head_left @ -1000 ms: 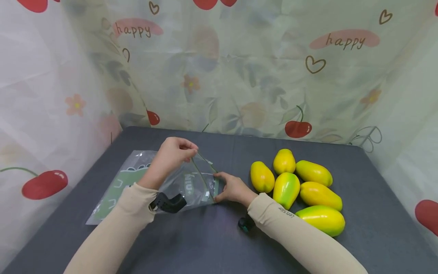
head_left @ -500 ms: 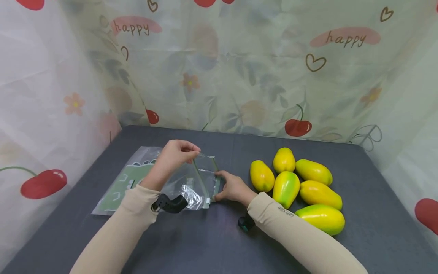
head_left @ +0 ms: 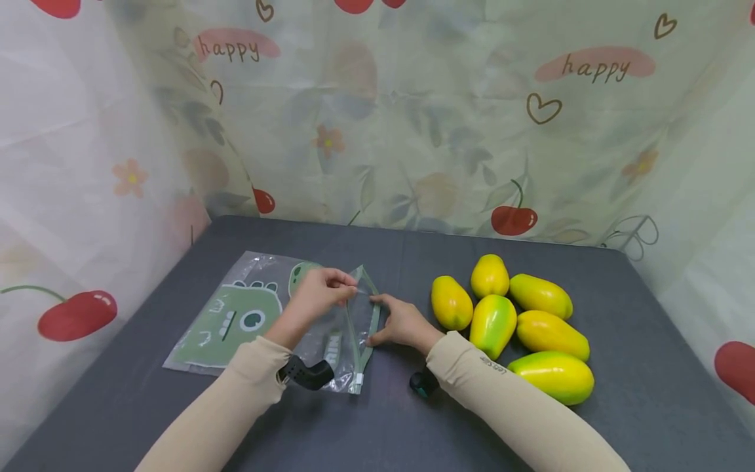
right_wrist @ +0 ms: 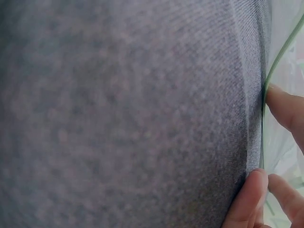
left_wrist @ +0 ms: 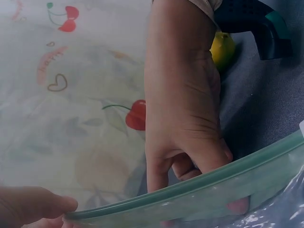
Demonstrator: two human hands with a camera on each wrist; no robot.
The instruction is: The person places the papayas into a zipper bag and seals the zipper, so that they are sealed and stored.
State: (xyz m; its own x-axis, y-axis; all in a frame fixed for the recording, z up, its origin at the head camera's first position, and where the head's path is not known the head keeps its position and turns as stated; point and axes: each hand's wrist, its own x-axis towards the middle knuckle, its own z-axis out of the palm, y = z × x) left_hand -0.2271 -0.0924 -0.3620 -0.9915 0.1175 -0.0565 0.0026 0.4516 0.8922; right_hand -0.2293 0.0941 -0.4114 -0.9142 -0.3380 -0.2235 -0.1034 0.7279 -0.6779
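A clear zip-lock bag [head_left: 236, 321] with green cartoon print lies on the table, its mouth facing right and gaping at the green-edged lips. My left hand [head_left: 315, 298] pinches the upper lip between thumb and fingers; the left wrist view shows those fingertips [left_wrist: 61, 204] at the end of the green strip [left_wrist: 190, 185]. At the mouth's right side, my right hand [head_left: 404, 324] holds the lower lip, thumb and forefinger spread apart. Fingers [right_wrist: 285, 107] meet the thin green edge [right_wrist: 264, 133] in the right wrist view. A white zip slider [head_left: 357, 378] sits at the near corner.
Several yellow-green fruits [head_left: 494, 326], papaya-like, lie in a group right of my right hand, the nearest beside the right sleeve [head_left: 472, 367]. A dark cloth covers the table [head_left: 383, 419]. A patterned curtain [head_left: 401, 131] hangs behind and at both sides.
My left hand has come down and to the right with the upper lip, and the mouth gapes differently. The bag's printed part has become more visible. My right hand has stayed nearly still.
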